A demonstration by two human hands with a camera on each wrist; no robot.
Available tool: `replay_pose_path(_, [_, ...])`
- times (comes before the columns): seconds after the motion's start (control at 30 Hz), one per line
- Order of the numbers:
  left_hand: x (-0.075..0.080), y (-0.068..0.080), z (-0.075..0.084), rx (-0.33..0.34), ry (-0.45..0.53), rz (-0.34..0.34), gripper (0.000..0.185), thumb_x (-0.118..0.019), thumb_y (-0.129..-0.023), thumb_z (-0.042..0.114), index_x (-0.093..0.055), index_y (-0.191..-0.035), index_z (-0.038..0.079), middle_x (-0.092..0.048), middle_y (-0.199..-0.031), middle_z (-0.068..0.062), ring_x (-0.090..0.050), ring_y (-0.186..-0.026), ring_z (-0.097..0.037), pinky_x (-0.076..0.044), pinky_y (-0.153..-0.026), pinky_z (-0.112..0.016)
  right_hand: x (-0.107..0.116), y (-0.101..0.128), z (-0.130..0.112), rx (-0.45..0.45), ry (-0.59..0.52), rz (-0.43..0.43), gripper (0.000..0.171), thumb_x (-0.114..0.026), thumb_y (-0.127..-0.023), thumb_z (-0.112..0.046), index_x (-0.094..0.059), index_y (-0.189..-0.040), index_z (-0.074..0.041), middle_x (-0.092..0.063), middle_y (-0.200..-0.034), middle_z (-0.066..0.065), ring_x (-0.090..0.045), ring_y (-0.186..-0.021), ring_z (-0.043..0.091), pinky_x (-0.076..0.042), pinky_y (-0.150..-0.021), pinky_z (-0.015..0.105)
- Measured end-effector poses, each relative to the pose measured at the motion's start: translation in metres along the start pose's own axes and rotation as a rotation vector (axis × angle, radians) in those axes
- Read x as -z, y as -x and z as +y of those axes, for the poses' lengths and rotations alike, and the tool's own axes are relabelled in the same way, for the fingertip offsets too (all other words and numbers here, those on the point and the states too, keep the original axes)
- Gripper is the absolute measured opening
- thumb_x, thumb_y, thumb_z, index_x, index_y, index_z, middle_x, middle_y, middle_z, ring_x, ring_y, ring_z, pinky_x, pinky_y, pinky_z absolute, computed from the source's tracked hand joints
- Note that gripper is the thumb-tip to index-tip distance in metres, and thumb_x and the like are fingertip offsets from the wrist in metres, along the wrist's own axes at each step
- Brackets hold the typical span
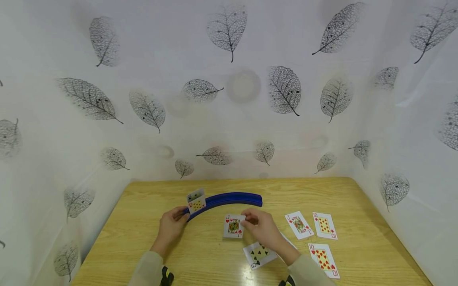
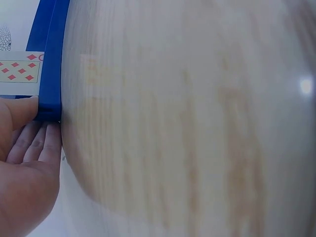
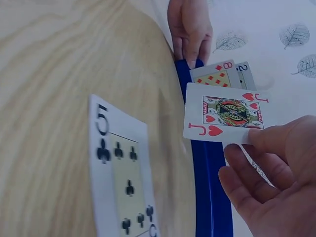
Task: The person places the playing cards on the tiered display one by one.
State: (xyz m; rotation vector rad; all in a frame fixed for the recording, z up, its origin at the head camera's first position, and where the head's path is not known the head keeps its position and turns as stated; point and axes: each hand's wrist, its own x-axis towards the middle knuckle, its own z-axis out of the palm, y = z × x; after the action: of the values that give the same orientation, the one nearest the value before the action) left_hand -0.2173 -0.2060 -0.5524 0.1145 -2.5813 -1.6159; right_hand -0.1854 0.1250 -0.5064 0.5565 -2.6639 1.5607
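Blue curved card rack [image 1: 229, 198] on wooden table [image 1: 200, 254], arcing from L end near left hand [image 1: 171, 226] to R end mid-table. L hand at rack's L end: thumb on top, fingers flat against the end face per L wrist view [image 2: 34, 143], so holding it, not wrapped fully. Two cards upright in rack by that end: 8 of diamonds [image 1: 196, 205] in front, a 2nd card [image 1: 195, 195] just behind, rank looks like a 2 in R wrist view [image 3: 245, 74], suit unclear.

Right hand [image 1: 262, 230] pinching jack of hearts [image 1: 233, 226] by its R edge, thumb + fingertips clamped on it; card held off the table, face toward head cam, just in front of rack's middle, not in a slot. Same card in R wrist view [image 3: 227, 112] over the blue rack.

Face-up on table: 5 of clubs [image 1: 258, 255] under/near R wrist; another jack of hearts [image 1: 299, 225] to the R, 10 of diamonds [image 1: 324, 225] just beside it, 10 of hearts [image 1: 323, 260] nearer the table's front edge. Leaf-print white sheet [image 1: 229, 99] as backdrop around table.
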Motion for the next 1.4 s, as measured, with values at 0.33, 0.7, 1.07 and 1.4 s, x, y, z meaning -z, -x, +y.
replay_pose_path(0.33, [0.0, -0.001, -0.001, 0.016, 0.009, -0.006, 0.032, -0.068, -0.099, 0.001, -0.07, -0.132, -0.003, -0.073, -0.124, -0.025, -0.072, -0.116, -0.036, -0.062, -0.088, -0.026, 0.002, -0.03, -0.006, 0.011, 0.004, 0.053, 0.018, -0.073, -0.1, -0.014, -0.077, -0.117, -0.008, -0.077, -0.099, 0.0, -0.069, -0.087, 0.007, -0.059, -0.077, 0.022])
replay_pose_path(0.7, [0.001, 0.002, 0.0, 0.035, 0.022, -0.009, 0.033, -0.068, -0.1, 0.002, -0.069, -0.133, -0.003, -0.072, -0.127, -0.026, -0.071, -0.119, -0.037, -0.063, -0.092, -0.031, -0.006, -0.062, -0.016, 0.045, 0.034, 0.067, 0.022, -0.071, -0.101, -0.014, -0.076, -0.12, -0.004, -0.079, -0.107, 0.007, -0.075, -0.095, 0.021, -0.063, -0.082, 0.026])
replay_pose_path(1.07, [0.0, 0.001, -0.001, 0.021, 0.014, -0.004, 0.032, -0.068, -0.1, 0.002, -0.07, -0.132, -0.002, -0.073, -0.125, -0.025, -0.071, -0.119, -0.037, -0.063, -0.096, -0.037, -0.014, -0.082, -0.018, 0.068, 0.019, 0.084, 0.022, -0.07, -0.102, -0.011, -0.076, -0.121, -0.003, -0.079, -0.109, 0.012, -0.075, -0.093, 0.021, -0.063, -0.075, 0.023])
replay_pose_path(1.4, [0.0, 0.001, 0.0, 0.021, 0.013, -0.003, 0.033, -0.069, -0.1, 0.002, -0.07, -0.132, -0.002, -0.073, -0.126, -0.024, -0.071, -0.119, -0.037, -0.063, -0.097, -0.037, -0.017, -0.094, -0.02, 0.037, 0.029, 0.063, 0.027, -0.065, -0.106, -0.017, -0.074, -0.129, -0.005, -0.077, -0.119, 0.012, -0.074, -0.106, 0.027, -0.065, -0.09, 0.04])
